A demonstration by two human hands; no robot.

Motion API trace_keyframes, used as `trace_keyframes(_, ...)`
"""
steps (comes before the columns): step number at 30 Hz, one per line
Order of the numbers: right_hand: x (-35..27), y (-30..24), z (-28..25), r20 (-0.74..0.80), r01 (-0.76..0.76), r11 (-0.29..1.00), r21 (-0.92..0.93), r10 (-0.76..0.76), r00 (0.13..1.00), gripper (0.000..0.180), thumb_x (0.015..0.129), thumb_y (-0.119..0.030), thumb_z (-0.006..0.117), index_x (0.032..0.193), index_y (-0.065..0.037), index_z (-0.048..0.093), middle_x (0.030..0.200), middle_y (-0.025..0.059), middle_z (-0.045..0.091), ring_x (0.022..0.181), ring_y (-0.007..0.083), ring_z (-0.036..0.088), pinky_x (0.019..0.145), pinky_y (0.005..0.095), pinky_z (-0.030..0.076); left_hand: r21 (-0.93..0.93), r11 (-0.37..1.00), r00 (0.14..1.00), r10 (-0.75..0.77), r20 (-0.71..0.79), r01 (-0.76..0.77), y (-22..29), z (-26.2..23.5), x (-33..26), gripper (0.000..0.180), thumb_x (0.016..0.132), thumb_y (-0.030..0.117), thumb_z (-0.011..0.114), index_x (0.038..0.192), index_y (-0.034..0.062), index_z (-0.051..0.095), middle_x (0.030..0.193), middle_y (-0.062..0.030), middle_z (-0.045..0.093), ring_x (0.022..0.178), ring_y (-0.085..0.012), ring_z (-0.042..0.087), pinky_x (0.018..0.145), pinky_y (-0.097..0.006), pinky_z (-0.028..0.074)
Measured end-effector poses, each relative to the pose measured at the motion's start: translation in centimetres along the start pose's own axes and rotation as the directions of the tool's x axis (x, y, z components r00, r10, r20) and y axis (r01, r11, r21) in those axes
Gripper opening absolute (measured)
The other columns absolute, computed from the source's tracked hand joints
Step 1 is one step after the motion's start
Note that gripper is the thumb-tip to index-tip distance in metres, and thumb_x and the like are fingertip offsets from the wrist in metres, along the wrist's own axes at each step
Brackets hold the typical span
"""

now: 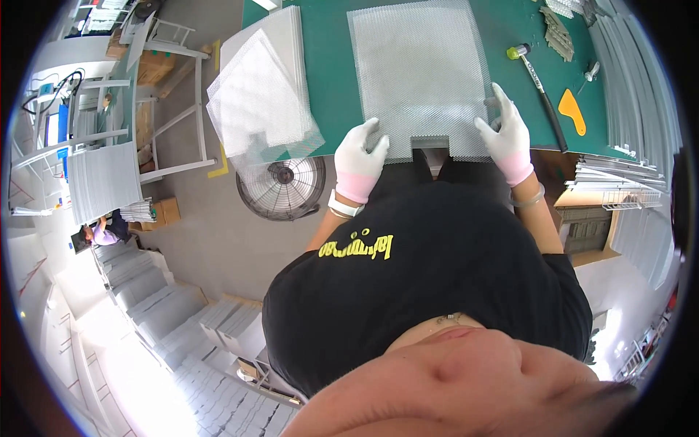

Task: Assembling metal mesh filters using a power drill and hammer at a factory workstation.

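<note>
A silvery mesh sheet [419,65] lies on the green table top in front of me. Its near edge has a rectangular notch and reaches slightly past the table's front edge. Both my hands wear white gloves with pink cuffs. At the sheet's near left corner is my left hand [360,159], thumb and fingers apart. My right hand [507,138] is beside the near right corner, its fingers spread and its thumb over the mesh. Neither hand is closed on the sheet; whether the fingertips touch it is hard to tell.
Left on the table are more mesh sheets [255,91], some overhanging the front edge. To the right lie a mallet [537,84], a yellow scraper [572,113] and long pale strips [633,80]. A round floor fan [280,191] stands below; another person [105,231] is far left.
</note>
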State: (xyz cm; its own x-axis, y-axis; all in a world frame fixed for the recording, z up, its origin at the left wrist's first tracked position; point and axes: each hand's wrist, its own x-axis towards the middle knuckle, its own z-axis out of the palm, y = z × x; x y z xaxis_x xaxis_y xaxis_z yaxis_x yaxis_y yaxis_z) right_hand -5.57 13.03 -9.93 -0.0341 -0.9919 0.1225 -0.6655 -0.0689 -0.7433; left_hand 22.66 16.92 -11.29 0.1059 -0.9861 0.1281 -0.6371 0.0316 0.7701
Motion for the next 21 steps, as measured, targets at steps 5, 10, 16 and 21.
trace_keyframes(5,0.3,0.7,0.8,0.011,-0.010,0.999,-0.037,0.010,1.000,0.065,0.080,-0.018,0.073,0.139,-0.007,0.050,0.110,0.0109,0.063,0.070,0.0198,0.058,0.072,0.0312,0.052,0.074,0.996,0.999,0.048,0.004,-0.049,-1.0,0.7,0.2,0.035,0.083,0.016,0.073,0.116,0.0027,0.067,0.106,-0.0127,0.069,0.097,-0.0271,0.068,0.082,-0.033,0.054)
trace_keyframes(10,0.5,2.1,1.7,0.010,0.079,0.989,-0.124,-0.078,0.997,0.059,0.081,-0.021,0.072,0.136,-0.007,0.053,0.115,0.0131,0.063,0.093,0.0297,0.064,0.084,0.0359,0.053,0.118,0.990,0.997,0.070,0.025,-0.072,-1.6,1.2,0.5,0.035,0.084,0.017,0.072,0.115,0.0038,0.066,0.104,-0.0124,0.068,0.095,-0.0287,0.066,0.082,-0.035,0.053)
trace_keyframes(16,0.4,2.6,2.0,0.012,0.161,0.965,-0.207,-0.162,0.987,0.054,0.082,-0.019,0.072,0.131,-0.007,0.055,0.110,0.0125,0.061,0.072,0.0244,0.060,0.073,0.0343,0.053,0.141,0.985,0.995,0.097,0.029,-0.101,-1.9,1.4,0.5,0.035,0.083,0.016,0.071,0.115,0.0041,0.065,0.103,-0.0123,0.067,0.096,-0.0299,0.065,0.083,-0.037,0.052)
trace_keyframes(21,0.8,2.5,1.7,0.095,0.109,0.961,-0.256,-0.087,0.992,0.054,0.083,-0.021,0.071,0.133,-0.008,0.054,0.112,0.0141,0.059,0.083,0.0291,0.062,0.077,0.0377,0.053,0.151,0.980,0.992,0.127,0.028,-0.129,-1.9,1.4,0.6,0.035,0.083,0.017,0.070,0.115,0.0038,0.065,0.104,-0.0125,0.066,0.097,-0.0296,0.064,0.084,-0.037,0.052)
